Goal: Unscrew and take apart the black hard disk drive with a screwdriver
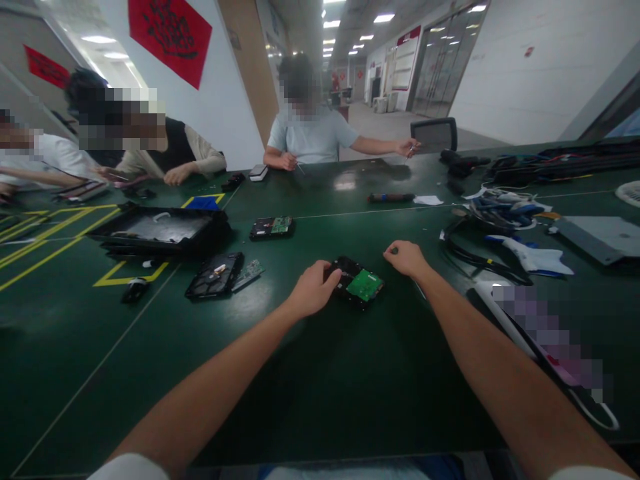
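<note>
head view: a hard drive (356,283) is seen lying board-side up on the green table (320,373), just in front of the wearer; its left end is gripped by the left hand (314,289), fingers curled over the edge; the right hand (406,257) is closed around a small dark tool, apparently a screwdriver, tip not visible, held just right of the drive. the green circuit board (365,285) is judged still mounted, so removal looks not yet done; two other drives (216,274) (271,227) are laid further left, near a black tray (159,231).

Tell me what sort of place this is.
Probably an electronics teardown workshop: hard drives with bare circuit boards lie on a long green worktable, cables are heaped at one side, and other people sit working around it.
</note>
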The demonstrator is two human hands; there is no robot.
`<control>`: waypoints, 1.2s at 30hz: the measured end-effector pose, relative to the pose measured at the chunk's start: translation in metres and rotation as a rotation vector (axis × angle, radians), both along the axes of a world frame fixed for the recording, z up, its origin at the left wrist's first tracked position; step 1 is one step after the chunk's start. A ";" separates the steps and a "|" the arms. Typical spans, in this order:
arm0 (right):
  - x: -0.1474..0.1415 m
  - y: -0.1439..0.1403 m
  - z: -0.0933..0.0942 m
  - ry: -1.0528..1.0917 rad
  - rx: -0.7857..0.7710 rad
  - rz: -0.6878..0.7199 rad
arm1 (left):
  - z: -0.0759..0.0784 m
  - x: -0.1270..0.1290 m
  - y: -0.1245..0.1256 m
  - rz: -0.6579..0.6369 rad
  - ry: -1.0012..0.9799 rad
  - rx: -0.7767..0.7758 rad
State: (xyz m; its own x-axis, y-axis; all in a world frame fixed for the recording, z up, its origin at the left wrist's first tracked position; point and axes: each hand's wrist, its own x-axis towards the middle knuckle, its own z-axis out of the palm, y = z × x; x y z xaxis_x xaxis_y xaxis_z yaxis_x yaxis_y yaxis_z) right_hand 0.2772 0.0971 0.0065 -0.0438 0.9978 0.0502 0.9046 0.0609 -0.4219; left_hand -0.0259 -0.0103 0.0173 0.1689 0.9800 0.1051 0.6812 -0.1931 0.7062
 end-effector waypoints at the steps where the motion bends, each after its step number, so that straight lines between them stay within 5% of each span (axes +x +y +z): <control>1: 0.001 -0.001 -0.001 -0.001 0.001 -0.001 | 0.000 -0.003 -0.013 -0.002 -0.004 -0.007; 6: 0.002 -0.007 -0.003 0.002 0.003 -0.001 | 0.006 -0.012 -0.050 0.035 -0.005 -0.137; 8: 0.004 -0.012 -0.003 0.006 0.002 0.001 | 0.008 -0.010 -0.046 0.013 0.110 -0.061; 11: 0.009 -0.026 0.001 0.080 -0.023 0.020 | 0.004 -0.003 -0.029 -0.219 0.219 0.142; 17: 0.009 -0.063 0.011 0.571 -0.296 0.147 | -0.019 0.004 -0.008 -0.347 0.246 0.166; 22: -0.005 -0.071 0.015 0.519 -0.252 0.270 | -0.022 0.003 -0.010 -0.336 0.223 0.163; 36: -0.004 -0.070 0.012 0.481 -0.235 0.240 | -0.021 0.005 -0.010 -0.326 0.231 0.165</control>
State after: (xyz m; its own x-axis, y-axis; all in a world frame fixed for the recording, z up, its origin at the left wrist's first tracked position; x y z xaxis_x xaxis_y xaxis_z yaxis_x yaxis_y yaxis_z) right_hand 0.2732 0.0272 0.0189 -0.2972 0.9495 -0.1010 0.5804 0.0956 -0.8087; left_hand -0.0212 -0.0205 -0.0038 0.5046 0.8446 0.1787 0.7023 -0.5220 0.4840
